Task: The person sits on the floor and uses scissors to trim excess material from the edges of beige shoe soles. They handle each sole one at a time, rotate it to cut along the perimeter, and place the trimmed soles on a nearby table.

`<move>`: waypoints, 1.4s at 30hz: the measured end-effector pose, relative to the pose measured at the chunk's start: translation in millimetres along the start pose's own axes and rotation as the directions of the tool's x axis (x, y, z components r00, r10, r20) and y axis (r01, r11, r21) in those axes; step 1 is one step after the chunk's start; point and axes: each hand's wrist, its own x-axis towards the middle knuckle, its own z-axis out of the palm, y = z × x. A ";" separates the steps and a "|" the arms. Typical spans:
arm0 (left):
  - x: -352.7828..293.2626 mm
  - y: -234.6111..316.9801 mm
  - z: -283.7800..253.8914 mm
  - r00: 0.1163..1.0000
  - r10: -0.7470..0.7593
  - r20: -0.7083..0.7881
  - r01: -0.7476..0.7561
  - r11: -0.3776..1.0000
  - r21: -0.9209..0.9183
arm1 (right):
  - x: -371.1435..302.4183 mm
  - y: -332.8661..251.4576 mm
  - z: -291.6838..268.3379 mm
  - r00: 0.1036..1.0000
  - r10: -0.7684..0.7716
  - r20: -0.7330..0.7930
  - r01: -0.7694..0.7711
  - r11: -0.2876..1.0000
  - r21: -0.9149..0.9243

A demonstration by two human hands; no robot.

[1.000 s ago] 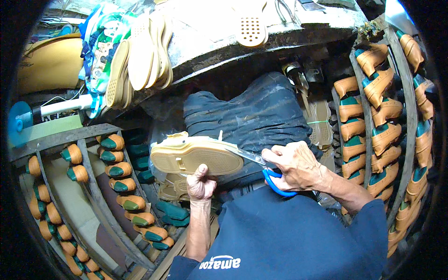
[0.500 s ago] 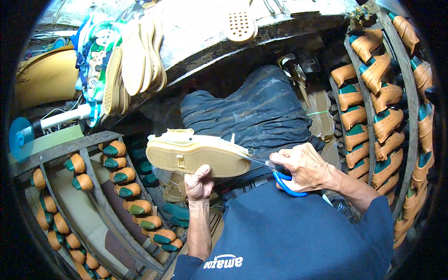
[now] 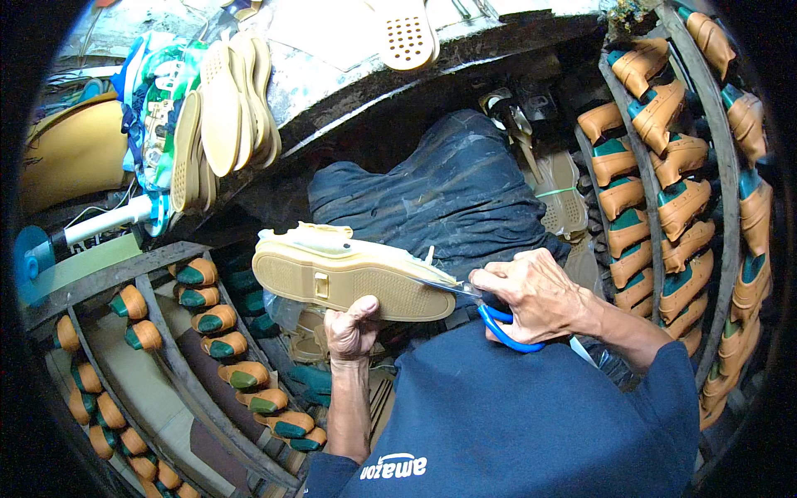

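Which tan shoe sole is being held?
The tan, textured, oblong sole gripped by the left hand, blue-handled metal scissors at its right end; no hand touches the others.

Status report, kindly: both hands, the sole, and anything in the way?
Left hand gripping tan shoe sole. Right hand holding blue-handled scissors, blades at sole's right-end edge. Pale sliver sticking up near blades; no clear obstruction.

Worn on my head, the left of two side-by-side fisheye cameras looks steeply down, close over my navy shirt (image 3: 531,415) and my fingers (image 3: 363,308) near mid-frame. The desk (image 3: 309,93) crosses the upper edge, wooden racks (image 3: 178,349) curve along both sides, and black rounds off the frame left and right.
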 end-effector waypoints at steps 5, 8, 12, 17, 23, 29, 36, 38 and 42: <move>3.2 -1.6 -2.4 1.000 0.001 0.023 -0.003 0.999 0.046 | -2.2 2.0 0.7 1.000 0.013 -0.007 -0.013 0.999 -0.035; 3.1 -2.6 -1.7 1.000 -0.007 0.015 0.006 0.997 0.072 | -5.1 6.5 3.5 1.000 -0.005 -0.013 0.005 1.000 -0.006; 0.6 4.5 1.5 1.000 0.004 0.024 -0.007 0.995 0.101 | -12.2 13.3 5.8 1.000 -0.010 0.010 0.009 1.000 0.029; 7.9 16.6 5.7 1.000 0.016 0.026 -0.022 0.972 0.233 | -16.6 20.6 6.9 0.998 -0.014 0.055 0.011 0.999 0.052; 29.6 3.1 8.6 0.987 0.151 -0.054 -0.149 0.988 0.037 | -15.2 15.5 13.8 0.994 0.072 0.083 -0.074 0.997 0.031; 22.3 -7.2 12.7 0.981 0.191 -0.016 -0.191 0.982 0.013 | -17.2 8.7 16.1 0.993 0.111 0.031 -0.114 0.987 0.114; 10.0 -14.2 29.4 0.994 0.102 0.039 -0.104 0.994 0.046 | -13.8 4.8 20.0 0.991 0.119 -0.064 -0.110 0.984 0.137; 7.4 -14.4 33.1 0.994 0.094 0.062 -0.097 0.994 0.044 | -14.1 3.9 20.5 0.990 0.117 -0.085 -0.104 0.985 0.140; 6.1 -14.4 38.3 0.995 0.096 0.026 -0.096 0.995 0.021 | -17.6 5.6 20.6 0.990 0.111 -0.091 -0.094 0.982 0.165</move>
